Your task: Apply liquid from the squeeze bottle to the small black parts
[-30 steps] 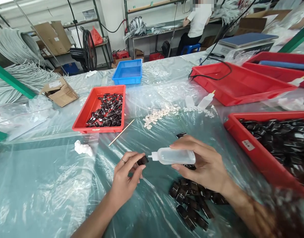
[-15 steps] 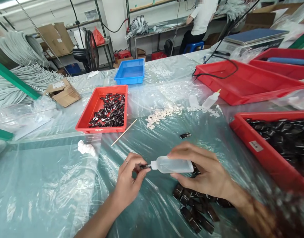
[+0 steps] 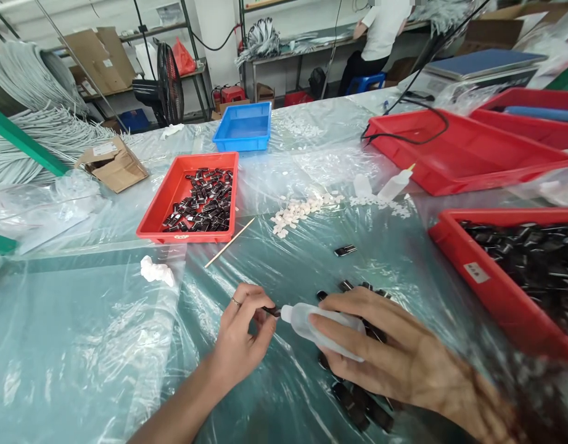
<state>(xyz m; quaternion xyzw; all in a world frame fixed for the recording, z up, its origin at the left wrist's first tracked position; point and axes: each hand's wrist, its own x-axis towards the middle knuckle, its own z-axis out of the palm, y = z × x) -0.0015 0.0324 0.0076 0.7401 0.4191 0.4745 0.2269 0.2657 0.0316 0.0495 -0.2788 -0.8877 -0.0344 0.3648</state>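
My left hand (image 3: 240, 339) pinches a small black part (image 3: 269, 311) between thumb and fingers; most of the part is hidden. A clear squeeze bottle (image 3: 321, 325) lies in the grip of my right hand (image 3: 395, 361), with its white nozzle touching the black part. Under and behind my right hand lies a pile of black parts (image 3: 358, 407) on the plastic-covered table. One loose black part (image 3: 345, 250) sits further back.
A red tray (image 3: 149, 231) of black parts stands at the middle left, a blue tray (image 3: 242, 145) behind it. Another red tray (image 3: 478, 290) of black parts is at the right. White pieces (image 3: 295, 213), a wooden stick (image 3: 229, 243), a second bottle (image 3: 395, 184) and a white wad (image 3: 156, 272) lie around. A person sits at the back.
My right hand and the bottle have dropped lower and tilted, with the nozzle still at the black part. The view has shifted a little; my left hand has barely moved.
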